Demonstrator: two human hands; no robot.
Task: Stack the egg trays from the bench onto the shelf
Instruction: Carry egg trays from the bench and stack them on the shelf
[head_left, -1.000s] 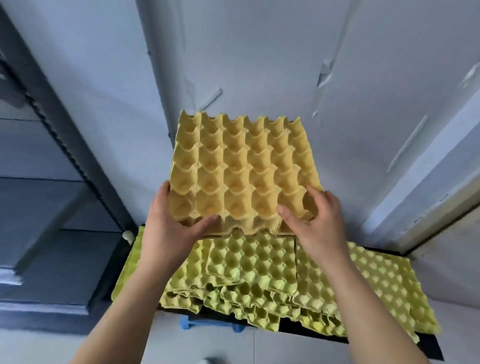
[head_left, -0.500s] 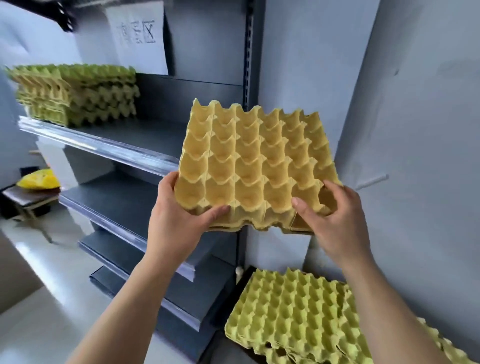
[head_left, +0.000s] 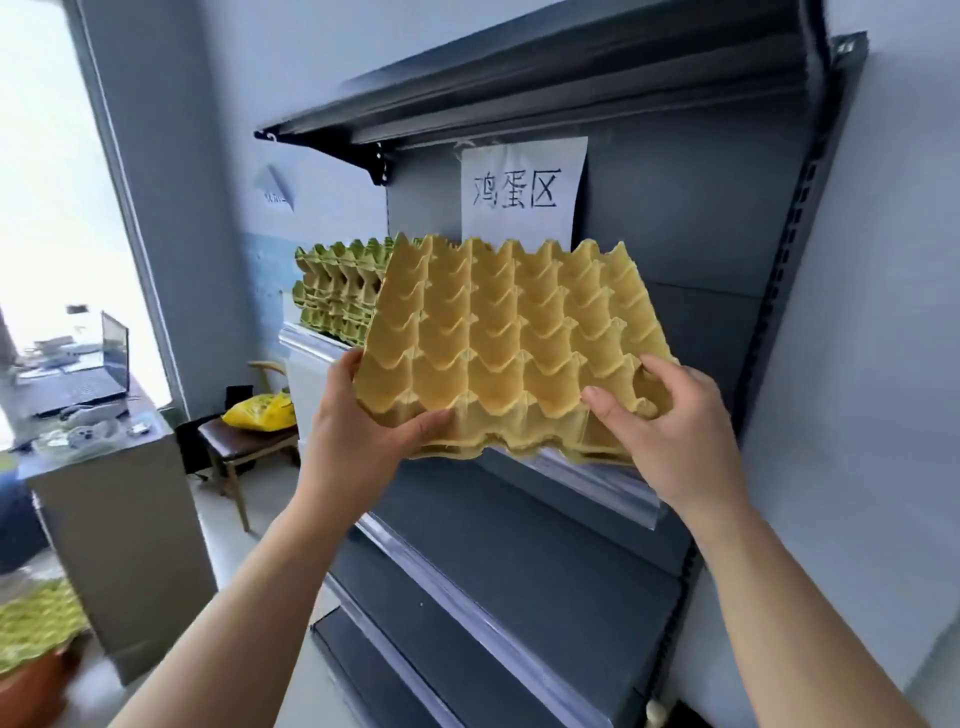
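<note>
Both hands grip yellow egg tray (head_left: 511, 343) by near edge, held in air, tilted, over front lip of grey shelf (head_left: 597, 478). Left hand (head_left: 358, 441) clamps near-left corner, thumb on top. Right hand (head_left: 670, 431) clamps near-right corner, fingers in cups. Green tray stack (head_left: 337, 291) sits on same shelf, left, behind held tray. Paper sign (head_left: 519, 192) on back panel above.

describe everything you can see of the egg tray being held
The egg tray is tan-yellow moulded pulp, seemingly a few nested together, with rows of empty cups and a scalloped edge. It is held in the air, tilted, before the shelf. The left hand and right hand grip its near corners, thumbs on top.
</note>
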